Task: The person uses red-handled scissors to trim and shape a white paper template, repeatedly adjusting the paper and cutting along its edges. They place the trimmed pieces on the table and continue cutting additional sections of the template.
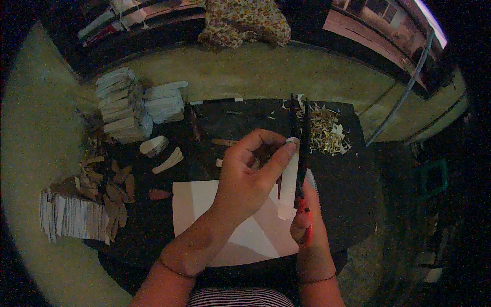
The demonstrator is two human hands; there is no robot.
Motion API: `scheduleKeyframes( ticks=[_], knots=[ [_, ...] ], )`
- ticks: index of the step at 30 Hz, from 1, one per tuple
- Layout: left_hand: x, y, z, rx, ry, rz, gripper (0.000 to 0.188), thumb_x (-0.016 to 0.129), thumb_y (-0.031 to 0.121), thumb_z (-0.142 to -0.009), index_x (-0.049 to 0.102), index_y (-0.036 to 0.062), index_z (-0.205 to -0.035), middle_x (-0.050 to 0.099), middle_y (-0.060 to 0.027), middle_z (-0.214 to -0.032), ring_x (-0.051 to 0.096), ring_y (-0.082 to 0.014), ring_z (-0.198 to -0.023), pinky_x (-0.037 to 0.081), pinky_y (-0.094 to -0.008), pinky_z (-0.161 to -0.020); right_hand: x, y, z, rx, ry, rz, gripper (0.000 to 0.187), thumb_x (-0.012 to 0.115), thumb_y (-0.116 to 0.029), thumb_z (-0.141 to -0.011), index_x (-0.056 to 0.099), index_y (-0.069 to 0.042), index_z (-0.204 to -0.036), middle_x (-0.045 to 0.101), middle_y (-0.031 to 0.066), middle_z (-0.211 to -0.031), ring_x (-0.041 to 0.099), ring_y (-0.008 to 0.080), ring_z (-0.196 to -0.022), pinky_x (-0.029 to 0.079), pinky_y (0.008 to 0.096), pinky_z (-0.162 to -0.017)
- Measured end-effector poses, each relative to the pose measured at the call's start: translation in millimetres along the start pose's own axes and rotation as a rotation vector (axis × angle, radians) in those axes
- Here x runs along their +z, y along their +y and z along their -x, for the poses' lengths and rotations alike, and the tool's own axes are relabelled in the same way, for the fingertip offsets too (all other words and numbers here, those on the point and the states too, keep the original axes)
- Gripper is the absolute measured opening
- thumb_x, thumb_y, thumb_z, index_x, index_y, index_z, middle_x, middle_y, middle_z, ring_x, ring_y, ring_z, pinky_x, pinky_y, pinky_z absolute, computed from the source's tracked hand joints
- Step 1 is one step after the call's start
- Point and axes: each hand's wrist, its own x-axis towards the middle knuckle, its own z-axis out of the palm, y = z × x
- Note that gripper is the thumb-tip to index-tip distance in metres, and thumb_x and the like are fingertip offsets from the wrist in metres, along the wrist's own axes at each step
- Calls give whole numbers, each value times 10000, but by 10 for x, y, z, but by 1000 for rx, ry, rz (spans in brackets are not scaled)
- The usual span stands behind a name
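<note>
My left hand [250,171] pinches the upper end of a pale strip with rounded ends [288,197], which looks like paper or card. Upright, the strip runs down beside the scissors. My right hand [313,230] is wrapped around the red handles of a pair of scissors [302,189]. Their dark blades point away from me, tips slightly parted, close to the left thumb and the strip's right side. Whether the blades touch the strip, I cannot tell. Below both hands lies a large pale sheet [202,202], partly hidden by my left forearm.
Curly trimmings [330,130] are heaped at the table's far right. Tall strip stacks [117,105] stand at the back left, with another upright bundle [76,215] at the near left beside brown cut pieces [120,187]. Small strips [169,160] lie between. A wall [230,77] rises behind the dark table [342,199].
</note>
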Motion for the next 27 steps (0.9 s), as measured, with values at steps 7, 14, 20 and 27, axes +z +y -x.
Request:
scheduleKeyframes(
  ticks=[7,14,20,27],
  knots=[
    [-18,0,-17,8,3,-48,110,588,122,-780,552,23,-813,539,6,-654,485,-35,-581,375,-174,-491,18,22,-68,-60,38,-52,1020,518,-773,-438,410,13,-1078,443,5,-721,389,79,-651,324,236,-528],
    [-50,34,-37,-2,-5,-85,125,602,136,-772,558,28,-817,538,13,-678,480,-40,-618,381,-181,-538,10,17,-58,20,103,117,1099,311,-892,-353,457,-40,-1031,443,-63,-642,375,8,-514,252,165,-406],
    [-86,77,-16,-88,71,-12,135,601,149,-771,555,30,-816,532,13,-690,482,-44,-639,383,-185,-556,-46,74,-79,-44,14,-14,862,577,-740,-476,459,-19,-933,376,-9,-549,329,88,-494,260,263,-418],
    [-193,30,-91,-68,59,72,135,588,139,-778,549,26,-839,558,-11,-743,515,-68,-712,411,-199,-618,-66,56,-117,-138,112,183,936,352,-846,-501,464,-25,-939,350,-65,-534,314,20,-442,233,182,-364]
  ],
)
